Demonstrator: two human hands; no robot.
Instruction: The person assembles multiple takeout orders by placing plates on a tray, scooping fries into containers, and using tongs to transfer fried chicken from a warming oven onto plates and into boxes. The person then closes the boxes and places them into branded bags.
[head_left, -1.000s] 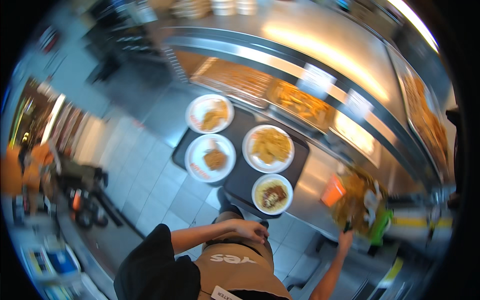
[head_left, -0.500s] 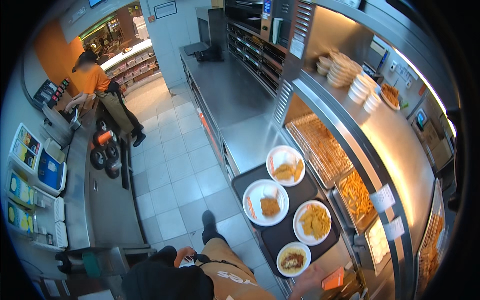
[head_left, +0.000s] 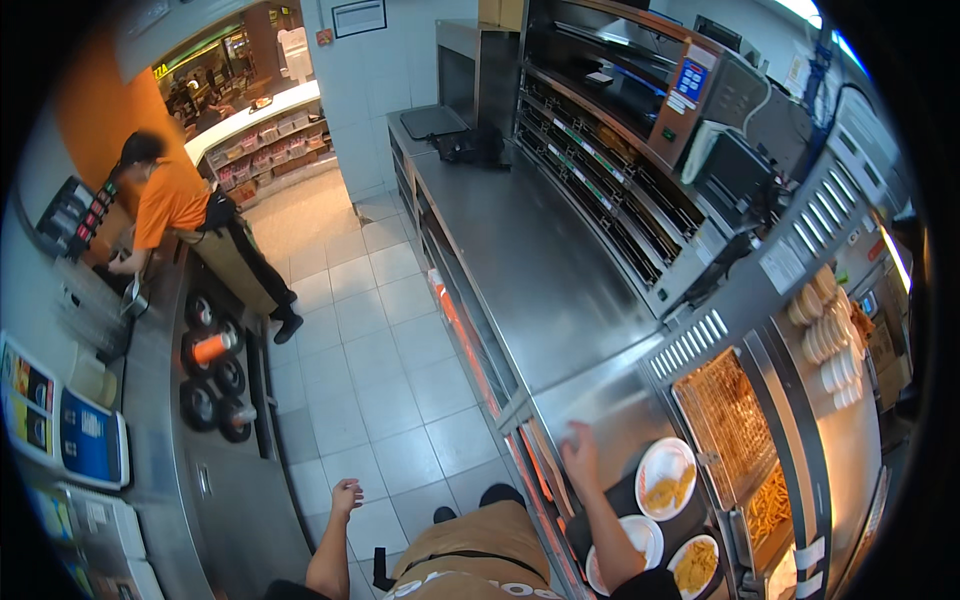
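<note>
My right hand hovers above the bare steel counter, its fingers spread, holding nothing. Below it, my forearm crosses over the dark tray. On that tray are a white plate of golden fried pieces, a plate partly hidden by my forearm, and a plate of fries. My left hand hangs over the tiled floor, fingers loosely curled and slightly apart, with nothing visible in it.
A co-worker in an orange shirt bends over the left counter. Cup dispensers line its front. A heated cabinet stands at the back right. Wire-racked fried food, fries and stacked bowls are at right.
My view has swung, so the tray now sits lower right. My right hand has moved from beside the tray's near end to over the counter beyond it. My left hand has moved out in front.
</note>
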